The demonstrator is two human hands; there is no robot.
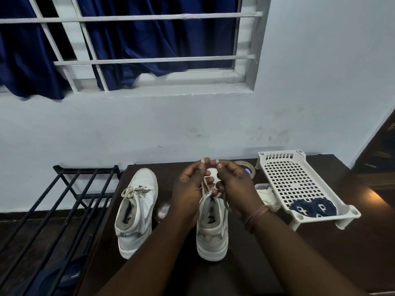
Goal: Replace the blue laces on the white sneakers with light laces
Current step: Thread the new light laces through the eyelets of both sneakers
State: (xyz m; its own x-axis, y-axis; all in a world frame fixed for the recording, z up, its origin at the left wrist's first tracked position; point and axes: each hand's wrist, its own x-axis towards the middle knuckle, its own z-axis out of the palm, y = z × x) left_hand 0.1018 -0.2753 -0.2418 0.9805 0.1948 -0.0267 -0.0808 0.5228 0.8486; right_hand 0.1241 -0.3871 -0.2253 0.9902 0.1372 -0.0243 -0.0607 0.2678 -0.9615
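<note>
The right-hand sneaker point(212, 229) stood heel toward the person on the dark counter point(320, 242), and it served as the landmark for everything else. Above its collar, both hands were closed on the light lace point(205, 184): the left hand point(190, 189) pinched one end between thumb and fingertips, and the right hand point(234, 184) pinched the other, with the strands running down to the top eyelets. The two tips were held up just beside each other, beyond the shoe's tongue.

To the left of that shoe stood the other sneaker point(136, 212), already carrying a light lace tied in a loose bow. To the right, well apart, a white perforated tray point(299, 180) held the removed blue laces point(312, 207) coiled at its near end. Between tray and shoe lay a small clear container point(264, 189), and beyond the hands a roll of tape point(248, 168) was partly hidden.

The work looked close to done, likely at the evening-up or tying stage. The main risk was uneven ends: if one hand pulled harder, the lace could slide through the eyelets and leave one side too short to knot. A sharp upward tug might also tip the unheld shoe or drag it toward the counter's edge. Whether the lower eyelets were correctly threaded could not be told, since the hands hid them.
</note>
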